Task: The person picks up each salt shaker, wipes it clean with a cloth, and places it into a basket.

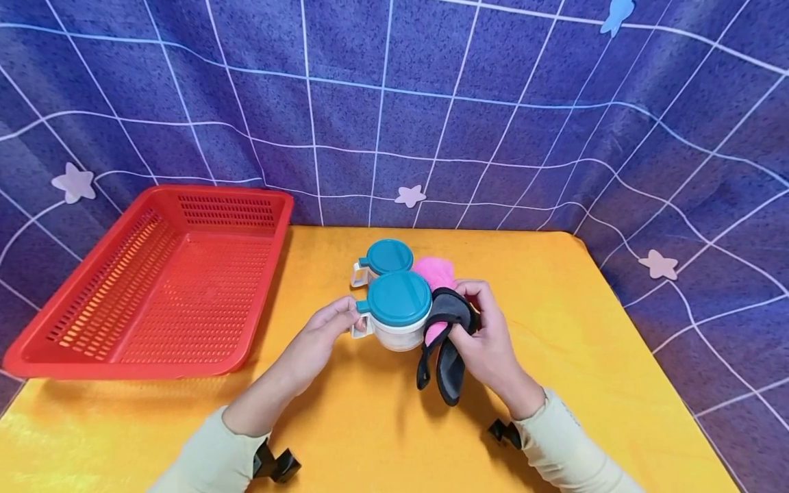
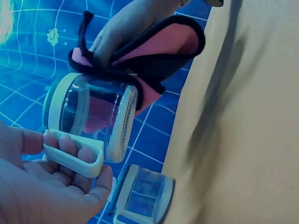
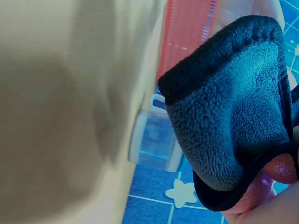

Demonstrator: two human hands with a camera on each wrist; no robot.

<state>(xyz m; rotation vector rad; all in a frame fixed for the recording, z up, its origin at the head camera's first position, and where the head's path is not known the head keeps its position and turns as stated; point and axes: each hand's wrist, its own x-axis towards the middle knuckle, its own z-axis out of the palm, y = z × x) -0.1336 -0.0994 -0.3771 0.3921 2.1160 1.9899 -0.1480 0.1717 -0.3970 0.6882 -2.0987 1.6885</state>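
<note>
My left hand [image 1: 317, 346] grips the white handle [image 2: 77, 156] of a clear seasoning jar [image 2: 100, 116] with a teal lid [image 1: 399, 299]. The jar is held above the table, and the left wrist view shows several fingers hooked through its handle. In my right hand [image 1: 490, 335] is a cleaning cloth [image 3: 224, 116], pink on one face and grey on the other, edged in black. It is pinched between thumb and fingers at the jar's right side, its grey flaps hanging down. Behind the held jar, a second, similar jar [image 1: 390, 256] stands on the table, partly hidden by it.
A red perforated plastic basket [image 1: 129, 370] sits on the left of the yellow-covered table [image 1: 370, 438]. Blue gridded curtain [image 1: 345, 116] with star shapes surrounds the back and right sides. Black mounts [image 1: 277, 467] show at both wrists.
</note>
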